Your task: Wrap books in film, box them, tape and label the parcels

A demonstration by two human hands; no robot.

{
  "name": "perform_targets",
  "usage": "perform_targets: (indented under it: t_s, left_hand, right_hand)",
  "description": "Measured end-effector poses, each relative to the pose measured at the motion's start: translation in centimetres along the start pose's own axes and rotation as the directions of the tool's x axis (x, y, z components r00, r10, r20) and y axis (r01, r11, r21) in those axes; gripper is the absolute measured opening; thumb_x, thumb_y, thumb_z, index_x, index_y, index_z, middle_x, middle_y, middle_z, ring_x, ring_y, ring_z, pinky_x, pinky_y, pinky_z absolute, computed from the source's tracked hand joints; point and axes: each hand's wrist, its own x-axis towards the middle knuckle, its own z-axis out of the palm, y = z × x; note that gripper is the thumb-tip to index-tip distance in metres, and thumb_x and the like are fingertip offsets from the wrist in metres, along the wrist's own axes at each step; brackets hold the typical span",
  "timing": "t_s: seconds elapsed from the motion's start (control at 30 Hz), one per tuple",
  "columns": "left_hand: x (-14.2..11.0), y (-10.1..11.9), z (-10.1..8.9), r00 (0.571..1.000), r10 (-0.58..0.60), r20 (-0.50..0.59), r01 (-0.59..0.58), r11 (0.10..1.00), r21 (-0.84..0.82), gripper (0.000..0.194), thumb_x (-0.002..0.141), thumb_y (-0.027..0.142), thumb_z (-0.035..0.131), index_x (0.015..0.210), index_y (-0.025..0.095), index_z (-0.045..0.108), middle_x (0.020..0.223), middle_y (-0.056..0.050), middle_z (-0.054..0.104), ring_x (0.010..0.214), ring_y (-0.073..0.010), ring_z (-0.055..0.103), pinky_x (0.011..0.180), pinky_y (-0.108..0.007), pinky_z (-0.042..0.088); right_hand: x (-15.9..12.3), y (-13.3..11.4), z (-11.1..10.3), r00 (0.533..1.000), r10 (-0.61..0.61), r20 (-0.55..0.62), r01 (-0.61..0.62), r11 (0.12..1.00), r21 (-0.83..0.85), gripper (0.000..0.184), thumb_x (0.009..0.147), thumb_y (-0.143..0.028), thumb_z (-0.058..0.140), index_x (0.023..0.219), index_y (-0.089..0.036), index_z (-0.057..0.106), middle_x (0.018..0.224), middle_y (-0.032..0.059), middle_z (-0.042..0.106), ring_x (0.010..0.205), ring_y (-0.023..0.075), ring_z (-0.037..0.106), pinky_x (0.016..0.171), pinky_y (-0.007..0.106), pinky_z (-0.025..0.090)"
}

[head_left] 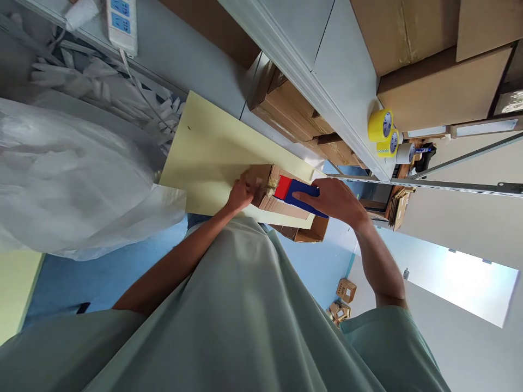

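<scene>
A small cardboard box (261, 177) lies on a pale yellow board, with clear tape (271, 186) along its top edge. My left hand (240, 196) is closed against the box's left end, its fingers curled and partly hidden. In my right hand (333, 198) is a blue and red tape dispenser (296, 194). Its red front end meets the box's edge by the tape, while my fingers wrap round the blue body. The underside of the dispenser and the far fingertips of this hand are out of sight.
The yellow board (204, 141) spans the work area. Behind it are brown cartons (294, 109) and a white shelf holding yellow tape rolls (379, 125). A large translucent plastic bag (73, 174) fills the left, below a power strip (121, 24). An open carton (312, 231) stands below the board's right end.
</scene>
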Motion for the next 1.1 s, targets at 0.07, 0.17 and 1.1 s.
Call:
perform_targets:
  t_s: [0.07,0.17,1.1]
  left_hand:
    - [-0.2,-0.1,-0.2,0.997,-0.008,-0.074,0.012,0.998,0.061,0.080,0.082,0.035,0.081,0.156,0.012,0.060,0.098,-0.010,0.076,0.091,-0.0248,0.070,0.082,-0.034,0.055]
    - [-0.9,0.6,-0.7,0.995,0.080,-0.057,-0.079,0.997,0.023,0.074,0.075,0.021,0.076,0.148,0.016,0.067,0.110,-0.011,0.076,0.098,-0.0240,0.072,0.090,-0.036,0.060]
    - [0.7,4.6,-1.6,0.880,0.285,0.380,-0.433,0.810,0.395,0.061,0.082,0.017,0.093,0.141,0.026,0.079,0.116,-0.006,0.062,0.096,-0.0222,0.070,0.102,-0.042,0.064]
  right_hand:
    - [0.0,-0.1,0.0,1.000,-0.009,-0.004,0.009,1.000,-0.005,0.066,0.103,-0.083,0.060,0.087,-0.022,0.075,0.086,0.0110,0.076,0.080,0.0261,0.070,0.070,0.036,0.040]
    - [0.0,-0.2,-0.1,1.000,-0.004,-0.004,0.004,1.000,-0.020,0.065,0.103,-0.083,0.061,0.086,-0.021,0.074,0.085,0.0110,0.075,0.081,0.0265,0.070,0.071,0.036,0.040]
    - [3.5,7.1,8.7,0.992,0.011,0.125,-0.013,1.000,0.019,0.070,0.108,-0.079,0.054,0.119,-0.015,0.081,0.116,0.0214,0.083,0.114,0.0372,0.079,0.091,0.039,0.055]
